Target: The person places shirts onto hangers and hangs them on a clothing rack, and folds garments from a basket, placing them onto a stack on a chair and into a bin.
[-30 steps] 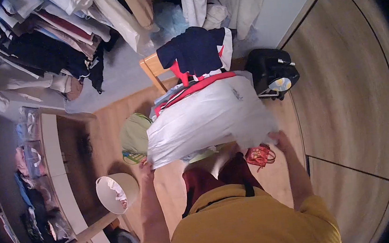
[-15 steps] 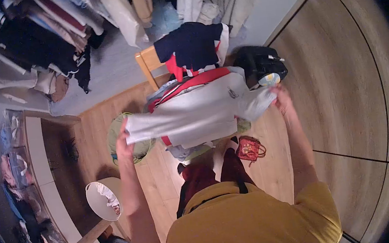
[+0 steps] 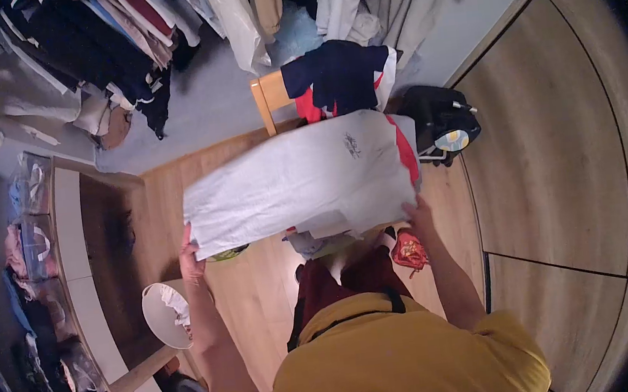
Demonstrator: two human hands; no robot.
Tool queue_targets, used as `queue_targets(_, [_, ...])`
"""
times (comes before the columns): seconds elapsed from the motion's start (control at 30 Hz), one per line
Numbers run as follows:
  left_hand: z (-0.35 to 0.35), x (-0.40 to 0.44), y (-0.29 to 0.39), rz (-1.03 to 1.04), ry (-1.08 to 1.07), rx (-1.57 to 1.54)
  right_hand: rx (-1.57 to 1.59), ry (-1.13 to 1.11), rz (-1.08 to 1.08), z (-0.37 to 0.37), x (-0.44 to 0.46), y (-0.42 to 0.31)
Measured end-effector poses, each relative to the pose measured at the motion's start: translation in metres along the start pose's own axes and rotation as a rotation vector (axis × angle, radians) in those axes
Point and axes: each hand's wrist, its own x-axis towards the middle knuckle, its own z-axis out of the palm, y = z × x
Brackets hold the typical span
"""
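Observation:
A white shirt (image 3: 282, 180) with a small dark print is stretched out between my hands, above a pile of clothes. My left hand (image 3: 192, 258) is closed on its lower left corner. At the opposite end, my right hand (image 3: 419, 215) grips the shirt near its lower right edge; some of those fingers are hidden by the cloth. Red fabric (image 3: 405, 148) shows along the right side of the shirt. Below it, grey cloth (image 3: 311, 244) of the pile peeks out, and the shirt covers the rest.
Behind stands a wooden chair (image 3: 261, 94) draped with a navy garment (image 3: 336, 75). A black bag (image 3: 436, 118) sits to its right, and a red patterned bag (image 3: 410, 251) lies by my feet. At left are a white bin (image 3: 160, 315) and shelves. Clothes hang along the back wall.
My right hand has come inward and down, toward my body. The shirt's right end followed, and the cloth now lies flatter and wider. My left hand has shifted slightly lower and left.

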Motion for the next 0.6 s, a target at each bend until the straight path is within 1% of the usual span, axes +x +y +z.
queue_targets(0.03, [-0.026,0.001,-0.023,-0.047,0.035,0.003,-0.187,-0.058,0.028,-0.022,0.013,0.052])
queue_targets(0.07, [-0.044,0.000,-0.038,-0.092,0.069,0.004,-0.191,-0.061,0.038,-0.020,0.006,0.056])
queue_targets(0.13, [-0.036,-0.006,-0.046,-0.127,0.085,0.020,0.181,-0.023,0.339,-0.006,-0.008,0.056])
queue_targets(0.17, [-0.034,-0.007,-0.048,-0.107,0.111,-0.033,0.157,0.047,0.414,-0.006,-0.008,0.055])
queue_targets(0.2, [-0.032,-0.007,-0.049,-0.087,0.136,-0.085,0.156,0.048,0.420,-0.008,-0.008,0.052])
queue_targets(0.27, [-0.029,-0.008,-0.044,-0.087,0.147,-0.093,0.199,-0.063,0.566,-0.014,-0.006,0.040])
queue_targets(0.33, [-0.029,-0.008,-0.037,-0.076,0.083,-0.116,0.221,-0.091,0.556,0.003,-0.013,-0.003])
queue_targets(0.37, [-0.025,-0.008,-0.031,-0.071,0.088,-0.118,0.246,-0.118,0.551,0.013,-0.012,-0.020])
queue_targets(0.43, [-0.011,-0.010,-0.021,-0.064,0.028,-0.092,0.339,-0.176,0.653,0.017,0.015,-0.034])
queue_targets(0.5, [0.001,-0.011,-0.016,-0.054,0.014,-0.075,0.396,-0.073,0.565,0.059,0.028,-0.068])
queue_targets(0.53, [0.004,-0.012,-0.015,-0.043,-0.003,-0.057,0.623,-0.357,0.575,0.062,0.059,-0.054])
queue_targets(0.6, [0.000,-0.012,-0.018,-0.052,0.001,-0.050,0.798,-0.528,0.538,0.090,0.097,-0.053])
